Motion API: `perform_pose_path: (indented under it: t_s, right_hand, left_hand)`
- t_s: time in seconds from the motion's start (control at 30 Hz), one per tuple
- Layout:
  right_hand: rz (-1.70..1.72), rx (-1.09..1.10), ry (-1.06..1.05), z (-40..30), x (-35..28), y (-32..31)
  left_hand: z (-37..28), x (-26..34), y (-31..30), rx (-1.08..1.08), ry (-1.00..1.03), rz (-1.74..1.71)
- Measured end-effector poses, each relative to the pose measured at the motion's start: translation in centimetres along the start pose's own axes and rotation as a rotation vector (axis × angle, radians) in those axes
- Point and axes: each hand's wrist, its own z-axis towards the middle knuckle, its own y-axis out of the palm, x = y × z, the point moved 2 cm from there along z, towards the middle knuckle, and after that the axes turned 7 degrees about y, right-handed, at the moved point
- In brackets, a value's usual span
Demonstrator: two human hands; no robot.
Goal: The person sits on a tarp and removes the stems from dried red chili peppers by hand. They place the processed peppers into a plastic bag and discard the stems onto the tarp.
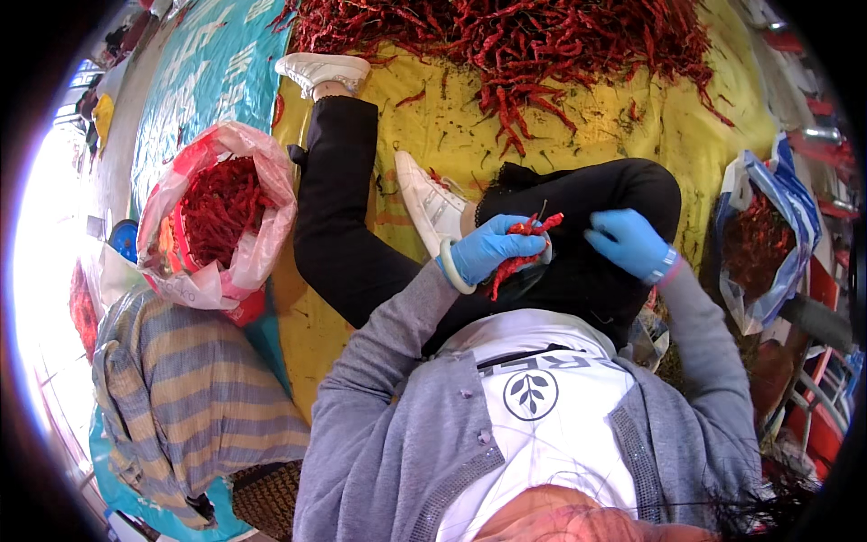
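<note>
My left hand [493, 248], in a blue glove with a pale bangle at the wrist, is closed around several dried red chili peppers [508, 269] above my lap. To its right, over my bent knee, is my right hand [626, 242], also blue-gloved and slightly blurred. Its fingers are bent, and whether they pinch anything cannot be told. Beyond my legs a large heap of dried red chilies [515, 40] lies on a yellow sheet [433, 118], with loose stems and a few stray chilies scattered before it.
A pink and white plastic bag [267, 237] of chilies stands at left, above a striped sack [196, 393]. A blue and white bag [799, 196] with reddish contents stands at right. A teal sheet [196, 88] borders the yellow one. My white shoes rest on the sheets.
</note>
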Motion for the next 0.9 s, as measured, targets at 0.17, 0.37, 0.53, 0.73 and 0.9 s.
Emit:
perform_pose_path:
  t_s: [0.17, 0.37, 0.53, 0.73, 0.9]
  right_hand:
    - [-0.13, -0.606, 0.282, -6.0, -1.2, -5.3]
    - [0.519, 0.034, -0.07, 1.7, -6.9, 0.4]
    - [0.973, 0.001, 0.281, 3.1, -7.2, 4.0]
    - [1.461, -0.154, 0.404, 3.0, -5.2, 4.2]
    - [0.221, -0.651, 0.302, -4.4, 0.5, -4.0]
  left_hand:
    - [-0.3, -0.8, 0.0, -0.082, -0.071, -0.046]
    - [-0.4, -1.1, 0.3, -0.127, -0.057, 0.073]
    - [-1.7, -1.6, -0.3, -0.048, 0.01, 0.153]
    - [-1.1, -0.1, 4.1, -0.357, 0.192, 0.675]
    - [-0.8, -1.4, 1.1, 0.108, 0.154, -0.263]
